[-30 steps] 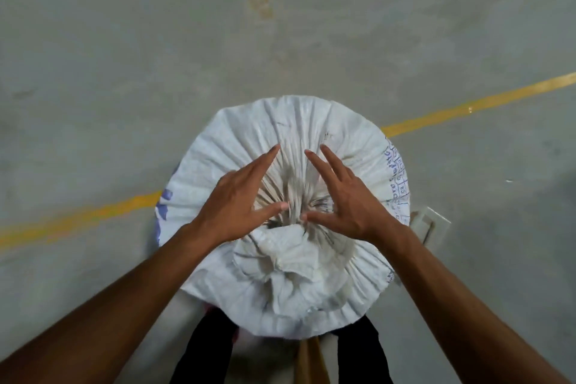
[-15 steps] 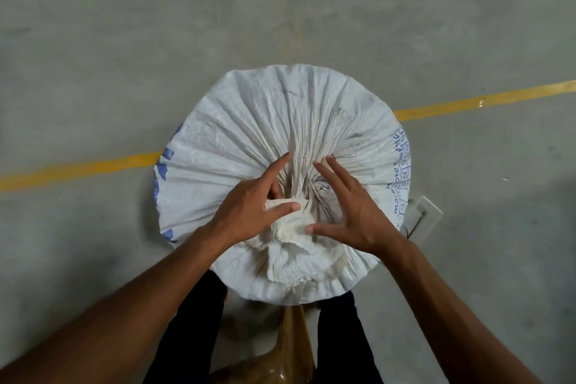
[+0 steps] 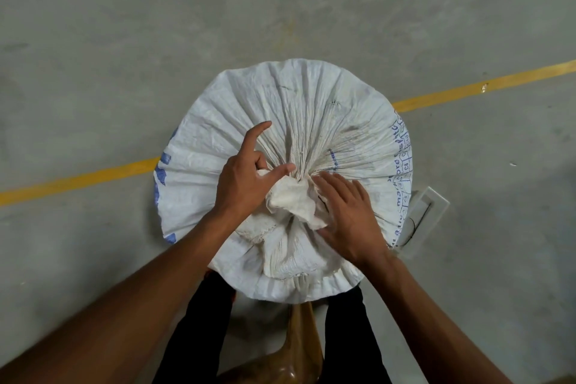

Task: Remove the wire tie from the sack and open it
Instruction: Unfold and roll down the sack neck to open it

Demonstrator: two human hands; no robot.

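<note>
A full white woven sack (image 3: 280,109) with blue print stands on the floor, seen from above, its top gathered into a tied neck (image 3: 296,171). The loose cloth above the tie is folded toward me. My left hand (image 3: 246,184) grips the bunched cloth at the neck, thumb across it and index finger pointing out. My right hand (image 3: 349,212) lies flat on the folded cloth, fingertips touching the neck. A thin dark strand shows at the neck; the wire tie itself is mostly hidden in the folds.
The sack stands on a grey concrete floor crossed by a yellow line (image 3: 93,174). A flat white rectangular piece (image 3: 428,212) with a thin wire lies right of the sack. My black-trousered legs (image 3: 199,330) and a brown object (image 3: 300,349) are just below it.
My left hand has curled from spread fingers into a grip on the bunched cloth. My right hand has slid down onto the folded cloth, its fingers now together.
</note>
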